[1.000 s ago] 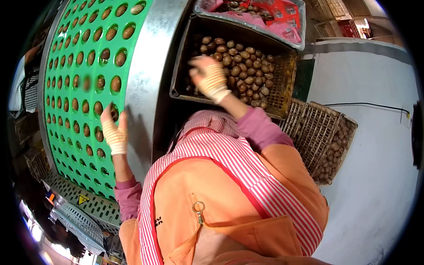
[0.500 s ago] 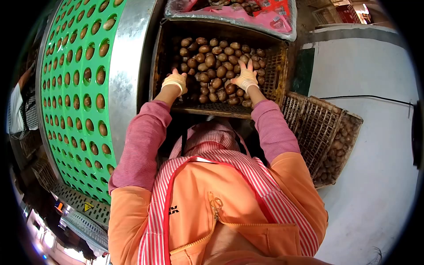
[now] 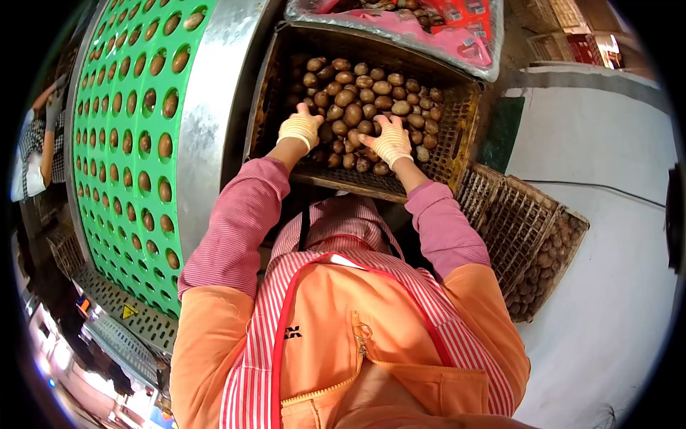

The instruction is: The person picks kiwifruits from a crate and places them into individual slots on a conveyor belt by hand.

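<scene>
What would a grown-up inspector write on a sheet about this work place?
Surface: green panel with rows of holes, many filled.
Job's things: brown round items piled in a dark crate.
Clutter: pink plastic in a tray; lattice crate alongside.
Hands: left hand and right hand both at the pile; right fingers spread, left grip unclear.
Cables: one dark line at right, probably a cable.
Surroundings: another person's arm at far left; yellow warning sign.

Hands (image 3: 300, 129) (image 3: 390, 142) forward, palms down, right fingers (image 3: 384, 121) spread
</scene>
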Demonstrator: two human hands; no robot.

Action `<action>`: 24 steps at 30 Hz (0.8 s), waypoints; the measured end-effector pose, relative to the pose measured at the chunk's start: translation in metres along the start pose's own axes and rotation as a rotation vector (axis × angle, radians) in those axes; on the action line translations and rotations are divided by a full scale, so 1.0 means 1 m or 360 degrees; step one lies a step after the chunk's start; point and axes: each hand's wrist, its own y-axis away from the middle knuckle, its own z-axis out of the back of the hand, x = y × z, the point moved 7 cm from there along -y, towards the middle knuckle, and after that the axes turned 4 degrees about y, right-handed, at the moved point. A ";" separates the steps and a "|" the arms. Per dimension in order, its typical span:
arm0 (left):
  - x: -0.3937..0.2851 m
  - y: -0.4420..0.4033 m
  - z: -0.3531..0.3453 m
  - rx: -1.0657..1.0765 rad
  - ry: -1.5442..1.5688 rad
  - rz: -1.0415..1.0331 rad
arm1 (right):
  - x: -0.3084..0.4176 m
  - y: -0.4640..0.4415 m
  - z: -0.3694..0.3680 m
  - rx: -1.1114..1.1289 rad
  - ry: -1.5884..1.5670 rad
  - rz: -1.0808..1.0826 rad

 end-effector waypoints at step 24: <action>-0.036 0.007 -0.035 0.0646 0.0506 -0.0013 | -0.009 -0.009 -0.030 0.1124 -0.1135 -0.0233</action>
